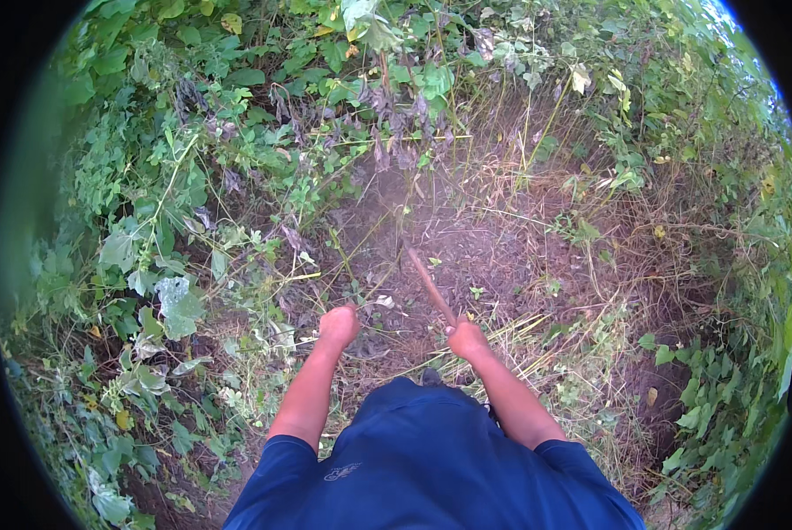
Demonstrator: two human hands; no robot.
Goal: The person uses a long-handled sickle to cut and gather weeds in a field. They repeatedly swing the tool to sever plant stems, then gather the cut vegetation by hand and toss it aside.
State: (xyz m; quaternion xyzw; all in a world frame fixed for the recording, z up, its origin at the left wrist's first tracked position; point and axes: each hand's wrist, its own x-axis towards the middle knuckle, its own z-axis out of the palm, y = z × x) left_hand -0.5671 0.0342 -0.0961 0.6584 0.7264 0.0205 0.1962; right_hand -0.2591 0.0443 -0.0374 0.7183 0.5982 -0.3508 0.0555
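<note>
My right hand (pixel 467 338) is closed around the near end of a wooden handle (pixel 430 283), which slants forward and left over bare soil. At its far end a dark, thin part shows faintly; I cannot tell what kind of tool head it is. To the left, my left hand (pixel 339 326) is closed in a fist, with thin green stems (pixel 379 281) running forward from near it. Whether the fist grips them is not certain. Cut pale-green stalks (pixel 515 334) lie on the ground beside and beyond my right hand.
Dense leafy vines (pixel 124 165) rise on the left and ahead, some with withered leaves (pixel 393 122). Dry grass (pixel 508 179) stands ahead to the right. More vines (pixel 707 391) hang at the right over a dark earth edge (pixel 661 391). A shoe tip (pixel 430 377) shows below.
</note>
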